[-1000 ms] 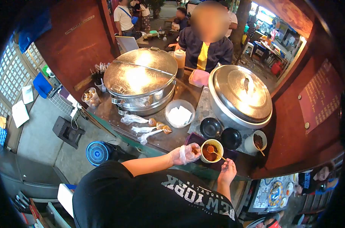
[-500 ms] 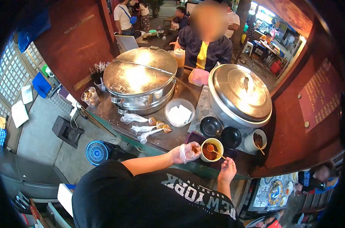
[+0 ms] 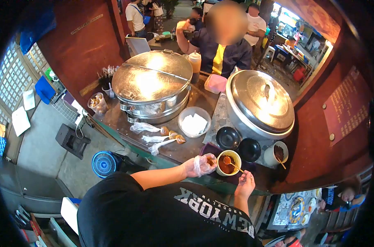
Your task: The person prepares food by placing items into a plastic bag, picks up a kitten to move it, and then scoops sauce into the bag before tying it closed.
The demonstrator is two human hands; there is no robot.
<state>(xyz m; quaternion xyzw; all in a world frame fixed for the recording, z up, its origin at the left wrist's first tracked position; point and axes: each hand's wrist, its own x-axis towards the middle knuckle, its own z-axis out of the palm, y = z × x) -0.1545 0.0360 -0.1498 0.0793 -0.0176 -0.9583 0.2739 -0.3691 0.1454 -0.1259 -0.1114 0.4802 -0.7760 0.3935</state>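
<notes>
Newly, the facing person's hand (image 3: pixel 182 27) is rising; right hand (image 3: pixel 245 182) is pinching a pale-handled spoon (image 3: pixel 236 167) inside a cream round tub (image 3: pixel 239 159), left hand (image 3: pixel 191 166) cupping clear plastic (image 3: pixel 202 164).

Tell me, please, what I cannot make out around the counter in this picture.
All in the head view:
- Inside of the wide steel steamer: hidden by its closed lid.
- Inside of the large pot: covered by its own lid.
- Contents of the clear plastic at the left hand: too small, behind creased film.
- Writing on the red sign: too small and slanted.
</notes>
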